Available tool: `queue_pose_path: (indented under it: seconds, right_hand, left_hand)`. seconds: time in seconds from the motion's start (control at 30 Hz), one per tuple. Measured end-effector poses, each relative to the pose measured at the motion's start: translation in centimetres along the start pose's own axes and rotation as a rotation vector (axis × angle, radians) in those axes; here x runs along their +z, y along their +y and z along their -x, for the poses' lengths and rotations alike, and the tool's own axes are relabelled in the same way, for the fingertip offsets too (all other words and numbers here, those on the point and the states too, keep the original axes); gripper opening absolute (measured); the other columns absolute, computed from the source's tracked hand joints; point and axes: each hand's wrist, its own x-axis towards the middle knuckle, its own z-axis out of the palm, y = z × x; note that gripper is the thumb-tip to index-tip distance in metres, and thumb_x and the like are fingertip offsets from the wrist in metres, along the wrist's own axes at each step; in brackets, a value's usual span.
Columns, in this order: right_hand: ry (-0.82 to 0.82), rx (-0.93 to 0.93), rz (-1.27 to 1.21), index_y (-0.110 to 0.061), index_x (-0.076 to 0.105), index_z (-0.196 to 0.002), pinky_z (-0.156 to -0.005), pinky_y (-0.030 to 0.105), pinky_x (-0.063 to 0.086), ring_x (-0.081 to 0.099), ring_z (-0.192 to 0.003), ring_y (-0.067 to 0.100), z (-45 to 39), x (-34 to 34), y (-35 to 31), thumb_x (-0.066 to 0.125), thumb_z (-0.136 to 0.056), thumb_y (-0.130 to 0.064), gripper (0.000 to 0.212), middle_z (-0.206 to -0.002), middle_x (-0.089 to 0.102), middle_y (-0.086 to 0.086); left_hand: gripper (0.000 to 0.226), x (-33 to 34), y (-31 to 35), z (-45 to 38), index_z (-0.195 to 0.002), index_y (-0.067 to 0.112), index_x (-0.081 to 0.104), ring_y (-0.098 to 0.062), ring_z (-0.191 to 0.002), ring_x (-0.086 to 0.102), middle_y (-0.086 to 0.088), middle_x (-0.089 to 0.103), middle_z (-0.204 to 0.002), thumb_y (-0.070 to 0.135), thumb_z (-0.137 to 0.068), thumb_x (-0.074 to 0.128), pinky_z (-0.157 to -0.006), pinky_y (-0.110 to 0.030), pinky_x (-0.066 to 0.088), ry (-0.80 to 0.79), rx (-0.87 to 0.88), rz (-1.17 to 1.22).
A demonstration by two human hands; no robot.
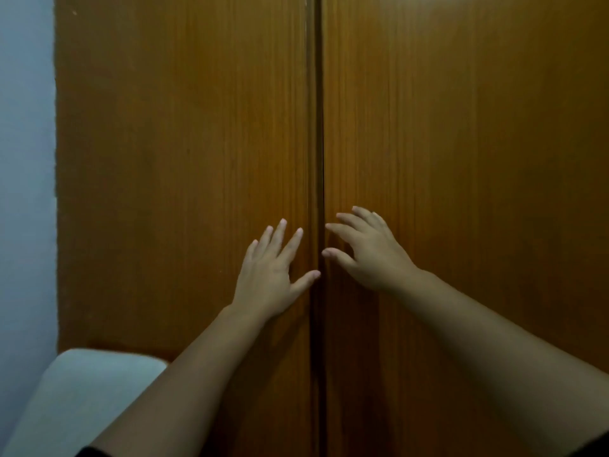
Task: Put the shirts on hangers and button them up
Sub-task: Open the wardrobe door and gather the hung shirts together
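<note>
Two hands — left hand [268, 275], right hand [369, 252] — fingers spread, touching wooden doors [184, 159].

Shirts and hangers: not in view; two shut wooden doors fill the frame. The left hand [268, 275] lies flat on the left door [184, 159], fingers straight and spread, thumb tip at the dark vertical gap [319, 159] between the doors. The right hand [369, 255] is at the right door [461, 143], fingers slightly bent, index and thumb tips at that door's inner edge.
</note>
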Motion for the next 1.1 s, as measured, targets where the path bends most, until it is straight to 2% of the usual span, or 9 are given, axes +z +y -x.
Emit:
queue_pose_path:
  seconds: [0.1, 0.33, 0.43, 0.53, 0.7, 0.87, 0.93, 1.1]
  right_hand:
    - [0.033, -0.086, 0.058, -0.032, 0.031, -0.144, -0.115, 0.036, -0.004, 0.003, -0.146, 0.016, -3.1, -0.7, 1.1, 0.037, -0.095, -0.054, 0.055, -0.156, 0.022, -0.005]
    - [0.117, -0.197, 0.115, -0.030, 0.036, -0.143, -0.114, 0.034, -0.006, 0.005, -0.146, 0.017, -10.0, -3.2, 2.8, 0.032, -0.095, -0.057, 0.055, -0.154, 0.027, -0.004]
    - [0.139, -0.240, 0.166, -0.028, 0.050, -0.133, -0.115, 0.038, 0.002, 0.018, -0.144, 0.021, -13.3, -4.8, 2.8, 0.027, -0.091, -0.060, 0.058, -0.147, 0.042, 0.000]
    - [0.139, -0.273, 0.226, -0.025, 0.062, -0.119, -0.115, 0.041, 0.013, 0.032, -0.139, 0.023, -17.1, -7.3, 2.8, 0.035, -0.090, -0.059, 0.052, -0.134, 0.055, 0.002]
    - [0.202, -0.292, 0.267, -0.019, 0.065, -0.115, -0.112, 0.037, 0.026, 0.049, -0.124, 0.023, -22.6, -11.3, 1.9, 0.043, -0.089, -0.061, 0.054, -0.115, 0.063, 0.006]
    - [0.203, -0.208, 0.307, -0.016, 0.060, -0.122, -0.101, 0.044, 0.046, 0.057, -0.101, 0.021, -24.4, -12.9, 1.4, 0.044, -0.088, -0.059, 0.057, -0.103, 0.061, 0.008]
    - [0.168, -0.196, 0.341, -0.018, 0.057, -0.127, -0.105, 0.043, 0.042, 0.058, -0.103, 0.021, -24.3, -12.8, 1.5, 0.042, -0.089, -0.059, 0.058, -0.104, 0.063, 0.007]
    - [0.115, -0.197, 0.408, -0.021, 0.054, -0.130, -0.112, 0.039, 0.021, 0.061, -0.106, 0.020, -24.6, -12.4, 1.5, 0.034, -0.089, -0.062, 0.061, -0.101, 0.069, 0.003]
  left_hand:
    - [0.090, -0.1, -0.4, -3.3, -0.151, 0.034, -0.004, -0.017, -0.147, -0.013, 0.001, -0.013, -0.160, 0.082, -0.077, 0.012, -0.116, -0.039, -0.002, 0.065, 0.005, 0.000]
    - [0.092, -2.1, -1.6, -10.0, -0.151, 0.032, 0.005, -0.016, -0.146, -0.016, 0.001, -0.006, -0.161, 0.085, -0.076, 0.007, -0.116, -0.039, -0.007, 0.163, 0.028, 0.055]
    - [0.091, -3.8, -2.3, -13.0, -0.150, 0.033, 0.005, -0.017, -0.146, -0.016, 0.002, -0.009, -0.160, 0.086, -0.076, 0.010, -0.117, -0.040, -0.008, 0.174, 0.042, 0.065]
    - [0.095, -6.0, -3.7, -16.3, -0.149, 0.034, -0.001, -0.015, -0.145, -0.021, 0.004, -0.015, -0.159, 0.088, -0.074, 0.016, -0.116, -0.038, -0.011, 0.172, 0.040, 0.123]
    - [0.107, -10.1, -5.5, -21.3, -0.146, 0.032, -0.018, -0.013, -0.139, -0.036, 0.005, -0.034, -0.153, 0.090, -0.068, 0.025, -0.111, -0.034, -0.021, 0.117, 0.043, 0.196]
    - [0.122, -10.3, -5.8, -22.4, -0.136, 0.025, -0.043, -0.022, -0.133, -0.045, -0.001, -0.049, -0.144, 0.092, -0.067, 0.032, -0.108, -0.040, -0.031, 0.072, 0.049, 0.117]
    - [0.120, -10.0, -5.5, -22.5, -0.132, 0.027, -0.046, -0.023, -0.133, -0.044, -0.002, -0.050, -0.144, 0.093, -0.067, 0.030, -0.106, -0.040, -0.033, 0.087, 0.039, 0.130]
    - [0.118, -9.9, -5.3, -22.7, -0.131, 0.027, -0.048, -0.023, -0.133, -0.044, -0.002, -0.049, -0.144, 0.093, -0.067, 0.026, -0.109, -0.044, -0.027, 0.093, 0.021, 0.147]
